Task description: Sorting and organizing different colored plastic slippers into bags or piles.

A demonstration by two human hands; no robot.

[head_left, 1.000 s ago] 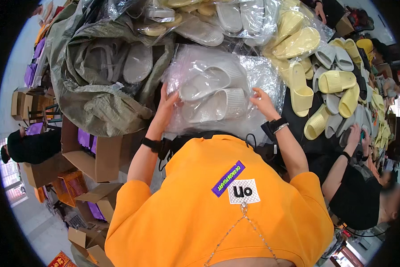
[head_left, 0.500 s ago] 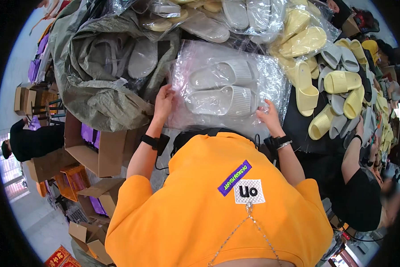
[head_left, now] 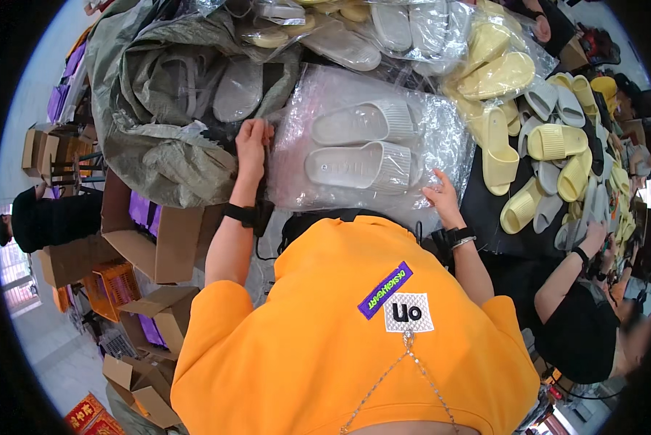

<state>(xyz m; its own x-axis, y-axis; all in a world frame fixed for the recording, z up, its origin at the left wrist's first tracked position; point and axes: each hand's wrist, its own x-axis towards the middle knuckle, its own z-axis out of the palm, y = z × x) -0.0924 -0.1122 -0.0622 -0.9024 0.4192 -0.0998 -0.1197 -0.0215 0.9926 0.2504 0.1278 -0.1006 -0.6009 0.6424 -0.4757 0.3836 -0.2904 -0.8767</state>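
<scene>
Both hands sit at the near edge of a clear plastic bag (head_left: 369, 145) holding two pale grey slides (head_left: 361, 145). From my feed, the left hand (head_left: 253, 145) grips the bag's left edge, fingers curled over it, beside a crumpled olive sack (head_left: 159, 109). The right hand (head_left: 441, 194) rests on the bag's near right corner, fingers spread and loose, grasping nothing I can see. Yellow slides (head_left: 499, 145) lie heaped to the right, where a co-worker's arm (head_left: 564, 275) reaches in.

Loose yellow slippers (head_left: 499, 148) and grey ones (head_left: 557, 101) lay along the table's right edge, beside a co-worker in black (head_left: 579, 326). An olive-green sack (head_left: 159, 109) slumped at the left edge, above open cardboard boxes (head_left: 151, 232) on the floor.
</scene>
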